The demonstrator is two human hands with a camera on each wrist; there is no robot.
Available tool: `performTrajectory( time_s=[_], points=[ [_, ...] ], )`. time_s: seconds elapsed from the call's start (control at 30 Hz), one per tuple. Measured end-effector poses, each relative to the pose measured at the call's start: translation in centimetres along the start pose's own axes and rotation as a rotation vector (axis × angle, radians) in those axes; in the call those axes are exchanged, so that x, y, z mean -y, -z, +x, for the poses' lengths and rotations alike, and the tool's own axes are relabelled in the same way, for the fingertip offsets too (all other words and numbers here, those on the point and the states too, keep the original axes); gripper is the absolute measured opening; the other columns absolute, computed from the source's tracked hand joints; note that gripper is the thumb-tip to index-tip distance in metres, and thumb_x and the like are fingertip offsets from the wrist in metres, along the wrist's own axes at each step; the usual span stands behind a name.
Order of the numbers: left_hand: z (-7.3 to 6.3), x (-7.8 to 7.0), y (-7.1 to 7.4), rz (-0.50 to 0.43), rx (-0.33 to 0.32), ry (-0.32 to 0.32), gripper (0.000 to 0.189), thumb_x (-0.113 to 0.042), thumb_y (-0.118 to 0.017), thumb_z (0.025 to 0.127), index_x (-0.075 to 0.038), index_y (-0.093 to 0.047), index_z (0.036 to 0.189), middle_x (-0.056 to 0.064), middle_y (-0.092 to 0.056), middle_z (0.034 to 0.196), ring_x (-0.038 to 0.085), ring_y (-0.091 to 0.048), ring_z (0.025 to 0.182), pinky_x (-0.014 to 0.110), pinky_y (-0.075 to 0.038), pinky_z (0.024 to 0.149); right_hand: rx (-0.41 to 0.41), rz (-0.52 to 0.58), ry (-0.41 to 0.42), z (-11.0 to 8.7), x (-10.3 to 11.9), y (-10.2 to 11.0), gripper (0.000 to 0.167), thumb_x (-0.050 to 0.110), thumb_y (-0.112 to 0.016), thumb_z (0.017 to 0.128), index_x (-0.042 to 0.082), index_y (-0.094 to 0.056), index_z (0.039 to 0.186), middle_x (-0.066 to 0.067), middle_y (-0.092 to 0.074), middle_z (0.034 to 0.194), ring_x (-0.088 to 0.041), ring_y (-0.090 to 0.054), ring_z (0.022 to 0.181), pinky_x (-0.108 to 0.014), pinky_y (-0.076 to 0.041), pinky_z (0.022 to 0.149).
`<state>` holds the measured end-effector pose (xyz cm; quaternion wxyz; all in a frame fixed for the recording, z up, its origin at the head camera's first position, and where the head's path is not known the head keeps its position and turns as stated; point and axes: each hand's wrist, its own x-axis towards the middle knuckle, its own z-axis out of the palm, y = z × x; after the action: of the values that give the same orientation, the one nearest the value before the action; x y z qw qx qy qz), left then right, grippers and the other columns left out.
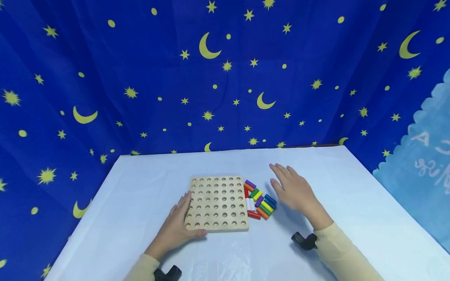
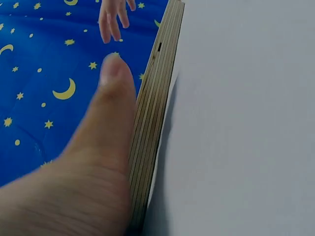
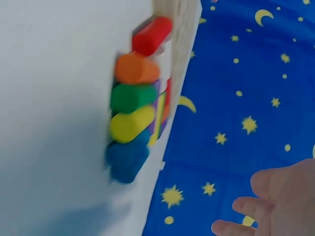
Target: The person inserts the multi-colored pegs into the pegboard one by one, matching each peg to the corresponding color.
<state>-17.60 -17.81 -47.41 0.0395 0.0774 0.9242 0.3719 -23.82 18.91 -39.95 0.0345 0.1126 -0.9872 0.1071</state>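
A square wooden pegboard (image 1: pixel 218 203) with rows of round holes lies flat on the table. My left hand (image 1: pixel 177 224) rests against its near left corner, fingers along the left side and thumb by the front edge. In the left wrist view that thumb (image 2: pixel 110 113) lies straight beside the layered wooden edge (image 2: pixel 157 98). Colored pegs in red, orange, yellow, green, blue, purple and white sit in a cluster by the board's right side, among them a yellow peg (image 3: pixel 132 124). To the right of them my right hand (image 1: pixel 295 191) hovers with extended fingers, holding nothing.
White cloth covers the table (image 1: pixel 140 183). Behind it hangs a blue curtain (image 1: pixel 239 78) with yellow moons and stars. A light blue scalloped panel (image 1: pixel 422 156) with lettering stands at the right. Black wrist mounts (image 1: pixel 304 241) are on both forearms.
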Motion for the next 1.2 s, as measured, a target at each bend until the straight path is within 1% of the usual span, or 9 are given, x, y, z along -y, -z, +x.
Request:
performTrajectory(
  time_s=[0.1, 0.2, 0.37, 0.43, 0.53, 0.67, 0.93, 1.07, 1.2],
  points=[
    [0.1, -0.1, -0.3, 0.047, 0.0, 0.028, 0.145, -0.075, -0.079, 0.056, -0.012, -0.002, 0.161, 0.009, -0.006, 0.169, 0.03, -0.006, 0.156, 0.052, -0.007, 0.127, 0.025, 0.022, -0.003, 0.2, -0.9, -0.3, 0.061, 0.045, -0.037, 0.105, 0.018, -0.026, 0.158, -0.016, -0.033, 0.161, -0.046, -0.029, 0.147, -0.067, -0.03, 0.115],
    [0.2, -0.1, -0.5, 0.087, -0.005, 0.035, 0.145, -0.08, -0.076, 0.056, -0.01, -0.003, 0.161, 0.01, -0.006, 0.168, 0.031, -0.008, 0.156, 0.053, -0.009, 0.126, 0.057, 0.056, 0.005, 0.3, -1.6, -0.6, 0.059, 0.041, -0.043, 0.104, 0.017, -0.031, 0.157, -0.016, -0.041, 0.156, -0.044, -0.037, 0.143, -0.066, -0.034, 0.112],
    [0.1, -0.4, -0.4, 0.126, -0.013, 0.019, 0.144, -0.082, -0.073, 0.058, -0.005, -0.006, 0.16, 0.013, -0.007, 0.168, 0.032, -0.008, 0.155, 0.052, -0.01, 0.126, 0.166, 0.126, 0.057, 0.8, -2.1, -1.2, 0.052, 0.035, -0.059, 0.099, 0.015, -0.049, 0.147, -0.01, -0.063, 0.124, -0.031, -0.058, 0.116, -0.057, -0.051, 0.1],
    [0.1, -0.5, -0.3, 0.131, -0.013, 0.015, 0.144, -0.082, -0.072, 0.058, -0.003, -0.008, 0.159, 0.015, -0.008, 0.167, 0.033, -0.008, 0.155, 0.052, -0.01, 0.127, 0.217, 0.155, 0.071, 1.0, -2.2, -1.5, 0.05, 0.034, -0.063, 0.097, 0.015, -0.053, 0.143, -0.004, -0.064, 0.109, -0.022, -0.059, 0.102, -0.05, -0.055, 0.094],
    [0.1, -0.6, -0.3, 0.134, -0.012, 0.014, 0.143, -0.082, -0.072, 0.059, -0.002, -0.009, 0.159, 0.016, -0.008, 0.167, 0.033, -0.008, 0.155, 0.052, -0.01, 0.127, 0.263, 0.189, 0.075, 1.2, -2.2, -1.9, 0.048, 0.032, -0.066, 0.095, 0.015, -0.057, 0.139, 0.002, -0.063, 0.099, -0.015, -0.056, 0.091, -0.042, -0.055, 0.09],
    [0.0, -0.5, -0.3, 0.142, -0.024, 0.002, 0.142, -0.081, -0.073, 0.06, 0.001, -0.01, 0.158, 0.018, -0.01, 0.166, 0.035, -0.01, 0.155, 0.052, -0.011, 0.126, 0.29, 0.18, 0.091, 1.5, -2.1, -2.3, 0.043, 0.03, -0.068, 0.094, 0.015, -0.061, 0.133, 0.003, -0.066, 0.099, -0.013, -0.058, 0.088, -0.041, -0.056, 0.089],
    [0.2, -0.5, -0.3, 0.168, -0.029, -0.001, 0.142, -0.081, -0.072, 0.061, 0.002, -0.011, 0.158, 0.019, -0.011, 0.166, 0.037, -0.011, 0.154, 0.052, -0.011, 0.126, 0.27, 0.053, 0.111, 2.1, -1.5, -2.2, 0.033, 0.024, -0.071, 0.092, 0.011, -0.068, 0.123, -0.003, -0.071, 0.107, -0.016, -0.064, 0.092, -0.046, -0.058, 0.089],
    [0.3, -0.4, -0.4, 0.186, -0.028, -0.009, 0.141, -0.082, -0.071, 0.062, 0.002, -0.01, 0.157, 0.019, -0.01, 0.166, 0.036, -0.011, 0.154, 0.052, -0.012, 0.126, 0.255, 0.03, 0.063, 2.6, -1.4, -2.5, 0.032, 0.025, -0.07, 0.093, 0.009, -0.068, 0.121, -0.004, -0.071, 0.1, -0.017, -0.062, 0.085, -0.045, -0.058, 0.083],
    [0.3, -0.3, -0.6, 0.181, -0.029, -0.015, 0.14, -0.081, -0.071, 0.063, 0.002, -0.011, 0.157, 0.019, -0.01, 0.166, 0.036, -0.011, 0.154, 0.052, -0.012, 0.126, 0.252, 0.055, 0.008, 3.1, -1.6, -2.7, 0.032, 0.027, -0.069, 0.094, 0.008, -0.068, 0.12, -0.003, -0.069, 0.092, -0.017, -0.059, 0.079, -0.041, -0.056, 0.078]
  ],
)
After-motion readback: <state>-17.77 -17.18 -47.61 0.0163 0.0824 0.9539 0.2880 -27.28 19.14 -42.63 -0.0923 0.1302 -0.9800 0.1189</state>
